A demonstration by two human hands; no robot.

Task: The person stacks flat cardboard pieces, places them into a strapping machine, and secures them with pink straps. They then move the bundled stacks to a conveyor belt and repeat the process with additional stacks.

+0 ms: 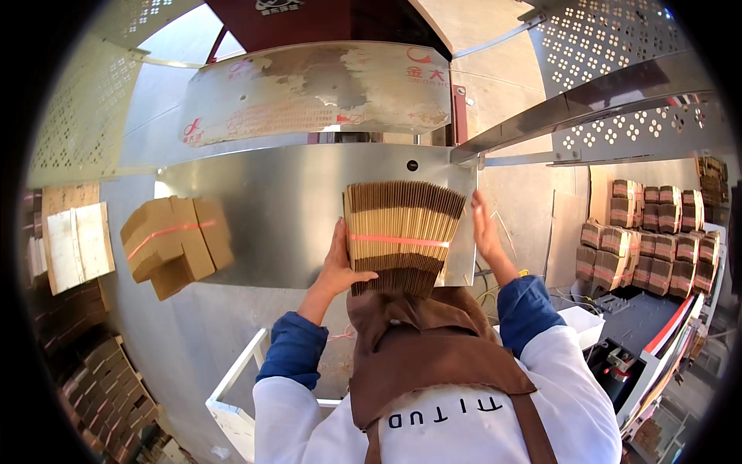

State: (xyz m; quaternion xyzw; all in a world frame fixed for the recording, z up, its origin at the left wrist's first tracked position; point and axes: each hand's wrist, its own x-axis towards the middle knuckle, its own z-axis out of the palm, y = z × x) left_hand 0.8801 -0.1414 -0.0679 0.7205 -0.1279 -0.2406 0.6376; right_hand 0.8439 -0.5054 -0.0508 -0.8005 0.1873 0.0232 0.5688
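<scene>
A fan-shaped bundle of folded brown cardboard (402, 216), tied with a pink strap (402, 240), rests on the metal table (286, 209) at its near right part. My left hand (336, 267) grips its left side, the fingers straight along that side and the thumb over the near part. On the other side my right hand (487, 228) is held upright, its fingers stretched out, a small gap away from the bundle. Another strapped cardboard bundle (179, 240) lies at the table's left end and overhangs the near edge.
Beyond the table stands a machine with a worn, printed metal cover (317, 89). A steel bar (572, 108) slants across the upper right. Strapped cardboard bundles (649, 240) stand stacked at right, and more stacks (100, 394) at lower left. A white frame (236, 394) is near my left side.
</scene>
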